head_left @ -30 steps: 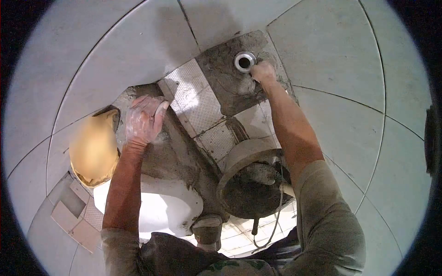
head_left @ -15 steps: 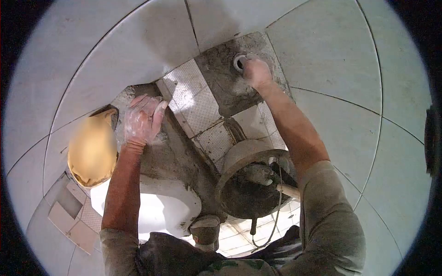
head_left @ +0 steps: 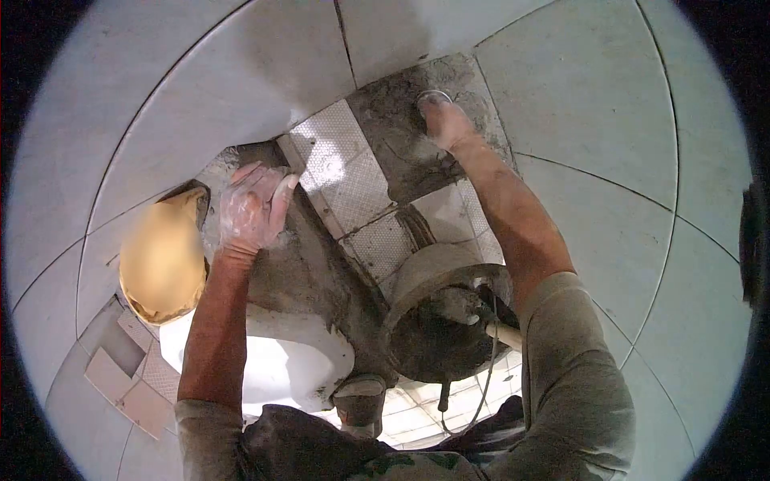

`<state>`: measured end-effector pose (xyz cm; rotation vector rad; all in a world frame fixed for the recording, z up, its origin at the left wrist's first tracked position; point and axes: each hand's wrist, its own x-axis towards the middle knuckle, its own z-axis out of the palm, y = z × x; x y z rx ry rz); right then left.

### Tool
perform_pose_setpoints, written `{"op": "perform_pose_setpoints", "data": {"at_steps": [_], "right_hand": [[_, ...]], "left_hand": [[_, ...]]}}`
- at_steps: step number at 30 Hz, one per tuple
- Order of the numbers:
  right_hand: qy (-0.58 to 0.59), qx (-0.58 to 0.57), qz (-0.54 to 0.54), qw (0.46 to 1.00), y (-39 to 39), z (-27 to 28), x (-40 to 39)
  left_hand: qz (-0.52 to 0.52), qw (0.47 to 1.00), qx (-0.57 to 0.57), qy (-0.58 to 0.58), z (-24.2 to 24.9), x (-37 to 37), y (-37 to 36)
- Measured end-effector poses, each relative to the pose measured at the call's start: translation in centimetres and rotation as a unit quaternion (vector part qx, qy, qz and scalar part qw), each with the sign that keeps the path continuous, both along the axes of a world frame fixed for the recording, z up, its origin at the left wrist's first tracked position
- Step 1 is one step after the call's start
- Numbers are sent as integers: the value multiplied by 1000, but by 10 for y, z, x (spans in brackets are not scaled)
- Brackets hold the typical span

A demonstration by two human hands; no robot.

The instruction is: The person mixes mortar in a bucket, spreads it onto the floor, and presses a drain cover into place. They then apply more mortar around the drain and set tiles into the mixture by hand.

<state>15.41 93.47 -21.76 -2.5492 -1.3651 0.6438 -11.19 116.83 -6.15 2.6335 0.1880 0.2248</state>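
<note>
The right hand (head_left: 445, 122) was pressed down over the metal drain ring (head_left: 433, 97) at the upper middle of the frame, fingers flat and closed together on the wet mortar patch (head_left: 401, 144) around it; the ring was mostly hidden under the fingers, so I could not tell whether they gripped its rim or only smoothed beside it. The left hand (head_left: 253, 210), in a thin clear glove, lay spread open at the left centre, palm braced on the mortar-smeared ledge (head_left: 301, 264), holding nothing. Lower centre stood the mortar bucket (head_left: 437, 321), near the right elbow. To my eye, the work called for even, light pressure around the ring, keeping it level with the dotted tiles (head_left: 341, 172) just beside the patch, and keeping mortar out of the opening.
</note>
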Motion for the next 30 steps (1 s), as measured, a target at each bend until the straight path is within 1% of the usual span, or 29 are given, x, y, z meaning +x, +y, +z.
{"op": "perform_pose_setpoints", "data": {"at_steps": [1, 3, 4, 6, 7, 9, 10, 12, 15, 18, 22, 24, 28, 30], "right_hand": [[1, 0, 0, 1000, 1, -2, -1], [-2, 77, -84, 994, 3, -5, -3], [-1, 76, -84, 994, 4, -5, -3], [-28, -25, -49, 998, 7, -3, -1], [-28, -24, -49, 998, 8, -1, 0], [-14, -77, -38, 996, 10, 2, 2], [-12, -78, -38, 996, 8, -4, 2], [-17, -19, -60, 998, 1, -16, 3], [-37, -11, -39, 998, -5, -27, 4], [-61, 2, -32, 998, -5, -27, 2], [-47, -21, -54, 997, -4, -23, 3], [-33, 40, -57, 997, -7, -21, 2], [-47, 26, -82, 995, -6, -31, 1], [-45, -39, -86, 995, -5, -39, 2]], "left_hand": [[0, 1000, 0, 1, 0, 1, 0], [-6, 1000, 12, -13, 1, 2, 0], [-6, 1000, 12, -12, 1, 2, 0], [-1, 1000, 13, -6, 2, 1, 0], [-1, 1000, 13, -6, 1, 1, 0], [-7, 1000, 8, 10, 1, 0, 1], [-7, 1000, 8, 12, 1, 0, 1], [3, 1000, 8, 12, 3, 1, -1], [0, 1000, 2, -14, 3, 3, -1], [3, 1000, 5, 7, 4, 2, -1], [1, 1000, 19, 4, 0, 1, 0], [-2, 1000, 4, 10, 1, 1, 0], [-5, 1000, -4, 12, 4, 2, 0], [-9, 999, 14, 35, 5, 2, 1]]}}
